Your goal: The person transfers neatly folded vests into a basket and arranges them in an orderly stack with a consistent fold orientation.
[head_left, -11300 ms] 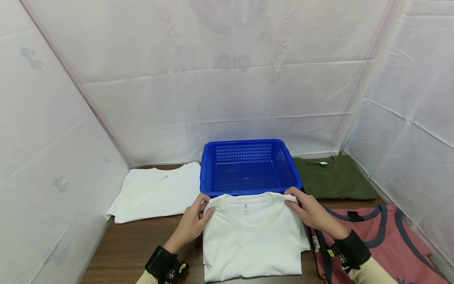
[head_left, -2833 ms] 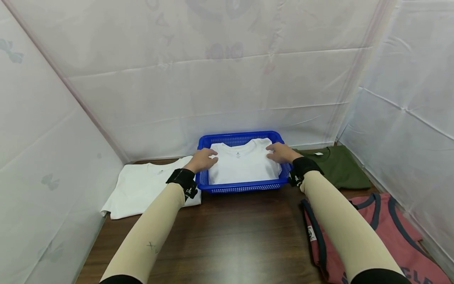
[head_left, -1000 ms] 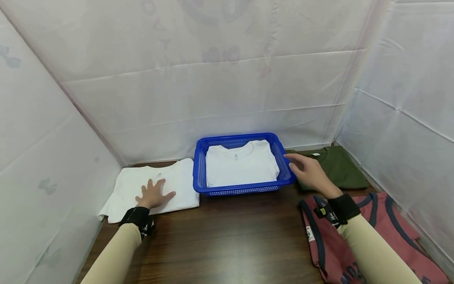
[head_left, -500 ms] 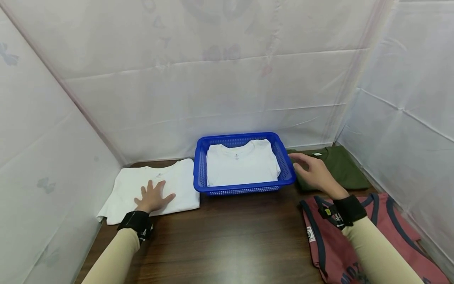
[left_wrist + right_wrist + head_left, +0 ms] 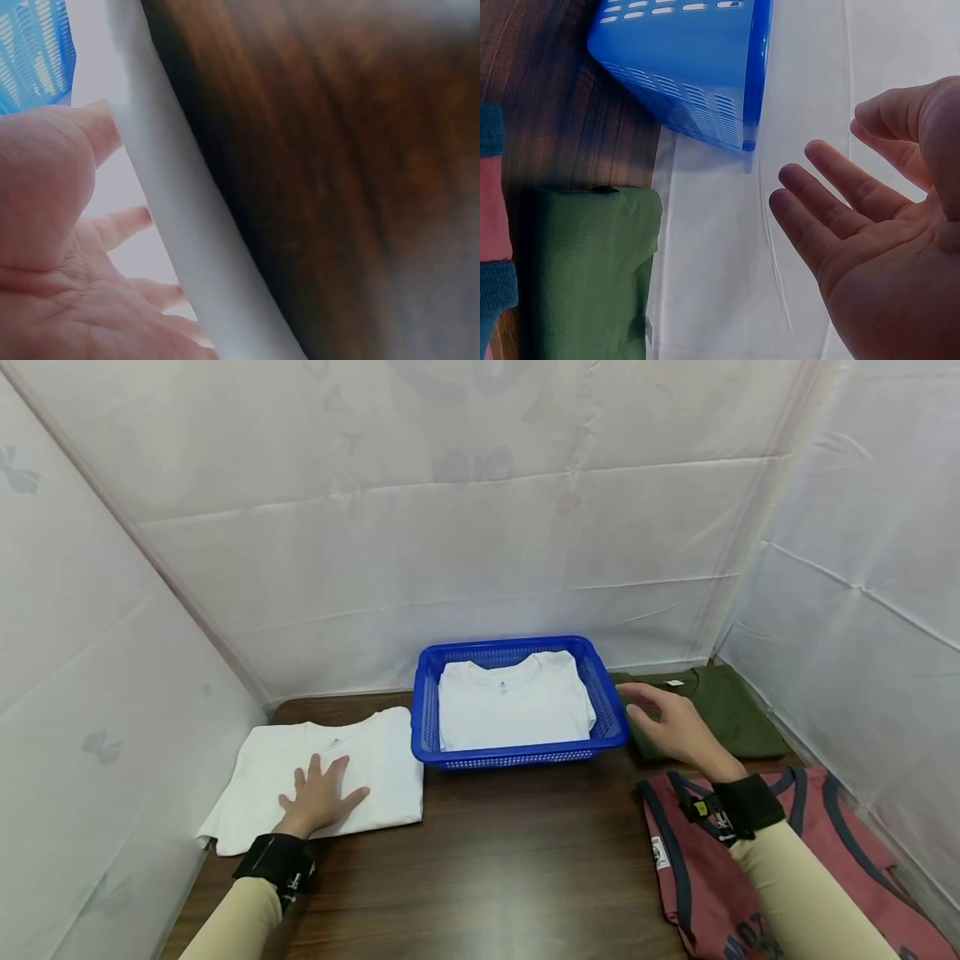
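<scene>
Nearest to me, at the right edge of the dark wooden table (image 5: 487,860), lies a pink shirt with navy trim (image 5: 847,852), and my right forearm crosses above it. On the other side my left hand (image 5: 318,793) lies flat on the folded white T-shirt (image 5: 375,760), fingers spread and straight, pressing the cloth near its front edge; that shirt sits on the table just left of the basket. The left wrist view shows my palm over the white fabric beside bare wood, though it is too blurred to tell much more. Farther on, my right hand (image 5: 671,727) hovers with fingers loosely extended and apart, holding nothing, just beside the right rim of the blue basket (image 5: 517,760) and above the near corner of the folded green T-shirt (image 5: 723,710); from the right wrist view it seems not to touch either. Inside the basket lies another folded white T-shirt (image 5: 513,702), collar toward the back. Behind everything hangs a white cloth backdrop (image 5: 480,527).
</scene>
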Demonstrator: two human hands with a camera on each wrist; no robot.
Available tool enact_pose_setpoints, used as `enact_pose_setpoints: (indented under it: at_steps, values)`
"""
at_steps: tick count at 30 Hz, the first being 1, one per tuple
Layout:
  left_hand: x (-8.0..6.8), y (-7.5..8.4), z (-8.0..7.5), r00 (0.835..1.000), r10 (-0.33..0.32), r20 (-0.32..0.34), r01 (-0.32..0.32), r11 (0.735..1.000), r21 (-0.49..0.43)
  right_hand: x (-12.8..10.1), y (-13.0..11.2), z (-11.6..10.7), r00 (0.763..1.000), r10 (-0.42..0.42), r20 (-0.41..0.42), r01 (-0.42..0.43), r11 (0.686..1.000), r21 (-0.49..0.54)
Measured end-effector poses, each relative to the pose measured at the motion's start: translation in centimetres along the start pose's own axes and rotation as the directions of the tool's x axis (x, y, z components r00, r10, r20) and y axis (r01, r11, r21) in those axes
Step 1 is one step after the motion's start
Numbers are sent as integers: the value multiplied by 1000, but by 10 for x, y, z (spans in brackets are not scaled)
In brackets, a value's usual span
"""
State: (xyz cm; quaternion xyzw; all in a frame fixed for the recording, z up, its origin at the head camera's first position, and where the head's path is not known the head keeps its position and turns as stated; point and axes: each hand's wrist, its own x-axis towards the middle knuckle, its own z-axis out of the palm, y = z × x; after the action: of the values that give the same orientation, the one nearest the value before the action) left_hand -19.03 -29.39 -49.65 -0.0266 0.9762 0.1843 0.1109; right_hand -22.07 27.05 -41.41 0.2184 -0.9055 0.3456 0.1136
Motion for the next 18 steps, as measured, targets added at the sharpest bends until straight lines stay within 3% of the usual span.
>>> enact_pose_setpoints:
  at_steps: [18]
  values:
    - [-40, 2, 10, 1000, 20, -24, -19, 999, 36, 3, 1, 4, 1000, -15, 13, 15, 1000, 12]
